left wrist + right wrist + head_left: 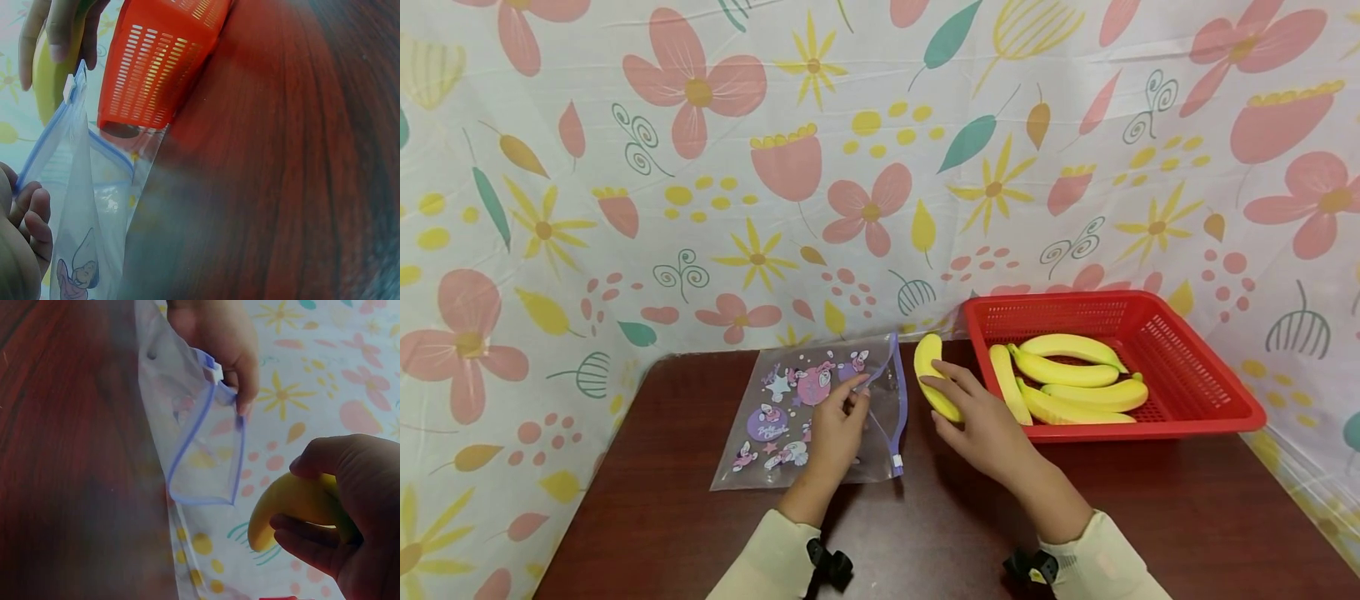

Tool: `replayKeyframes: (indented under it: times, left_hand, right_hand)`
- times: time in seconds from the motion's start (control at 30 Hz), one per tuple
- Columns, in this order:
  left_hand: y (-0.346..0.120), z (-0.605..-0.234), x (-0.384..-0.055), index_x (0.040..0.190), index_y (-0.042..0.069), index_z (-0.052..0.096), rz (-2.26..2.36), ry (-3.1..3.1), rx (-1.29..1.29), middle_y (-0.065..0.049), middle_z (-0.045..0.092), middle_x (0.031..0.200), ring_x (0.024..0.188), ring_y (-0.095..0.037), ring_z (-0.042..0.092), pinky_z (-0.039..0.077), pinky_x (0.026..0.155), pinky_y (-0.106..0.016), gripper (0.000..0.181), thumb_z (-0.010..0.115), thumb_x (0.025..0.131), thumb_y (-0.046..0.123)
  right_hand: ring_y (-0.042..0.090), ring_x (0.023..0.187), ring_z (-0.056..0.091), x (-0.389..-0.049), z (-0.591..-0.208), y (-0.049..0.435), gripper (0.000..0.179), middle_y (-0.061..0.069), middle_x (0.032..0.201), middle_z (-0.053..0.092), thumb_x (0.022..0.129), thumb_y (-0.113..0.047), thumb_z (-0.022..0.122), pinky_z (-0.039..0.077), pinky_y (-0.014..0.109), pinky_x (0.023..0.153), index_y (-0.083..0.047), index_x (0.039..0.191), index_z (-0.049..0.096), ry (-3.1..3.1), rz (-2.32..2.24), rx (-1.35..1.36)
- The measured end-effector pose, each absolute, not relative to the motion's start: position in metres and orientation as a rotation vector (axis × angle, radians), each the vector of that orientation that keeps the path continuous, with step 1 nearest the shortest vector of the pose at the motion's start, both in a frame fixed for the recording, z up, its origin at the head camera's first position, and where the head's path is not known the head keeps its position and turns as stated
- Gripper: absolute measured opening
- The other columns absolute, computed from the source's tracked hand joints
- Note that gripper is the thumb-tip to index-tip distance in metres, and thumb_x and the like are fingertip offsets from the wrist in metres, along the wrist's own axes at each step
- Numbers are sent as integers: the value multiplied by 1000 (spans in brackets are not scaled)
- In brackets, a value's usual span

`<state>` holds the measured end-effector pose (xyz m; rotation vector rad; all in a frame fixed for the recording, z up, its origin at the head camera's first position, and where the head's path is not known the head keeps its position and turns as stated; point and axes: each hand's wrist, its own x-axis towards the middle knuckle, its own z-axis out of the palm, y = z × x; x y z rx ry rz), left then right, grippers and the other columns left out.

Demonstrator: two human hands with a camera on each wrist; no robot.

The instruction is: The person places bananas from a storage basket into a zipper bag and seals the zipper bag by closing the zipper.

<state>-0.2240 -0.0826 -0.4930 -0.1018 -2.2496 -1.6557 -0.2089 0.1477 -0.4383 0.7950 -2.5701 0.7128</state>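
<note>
A clear zip bag (842, 417) with purple edging and cartoon prints lies on the table, its mouth facing right and spread apart. My left hand (838, 425) pinches the upper edge of that mouth; in the right wrist view the purple rim (187, 440) gapes below the left fingers. A white slider (897, 461) sits at the rim's near end. My right hand (981, 421) grips a yellow banana (929, 375) between thumb and fingers, just right of the bag's mouth. In the left wrist view the banana (47, 81) hangs beyond the rim.
A red perforated basket (1206, 408) stands at the right of the dark wooden table (647, 517), holding several more bananas (1067, 371). Behind the table hangs a white cloth (880, 125) printed with flowers and leaves, which also covers both sides.
</note>
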Motion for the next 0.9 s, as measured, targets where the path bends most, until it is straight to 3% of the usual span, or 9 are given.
replayKeyframes:
  times: [0.33, 0.6, 0.9]
  left_hand:
    - [-83, -492, -224, 127, 11, 70, -1653, -2259, -90, -3, 61, 70, 51, -8, 55, 41, 44, -22, 29, 61, 100, 18]
    - [-83, -493, -224, 126, 11, 71, -1652, -2264, -86, -3, 60, 70, 52, -9, 55, 42, 45, -22, 29, 61, 100, 18]
    - [-83, -495, -225, 126, 13, 71, -1655, -2257, -104, -4, 60, 70, 51, -9, 55, 41, 44, -22, 28, 61, 100, 17]
  right_hand:
    - [14, 99, 66, -205, -445, 139, 53, 1, 148, 53, 85, -16, 78, 58, 28, 75, -23, 136, 64, -2602, 723, 880]
    - [14, 113, 64, -204, -448, 136, 53, -1, 148, 52, 86, -15, 77, 59, 35, 90, -23, 136, 63, -2639, 779, 929]
    - [16, 116, 64, -204, -450, 132, 51, 1, 147, 54, 86, -16, 77, 58, 36, 90, -21, 135, 64, -2618, 788, 993]
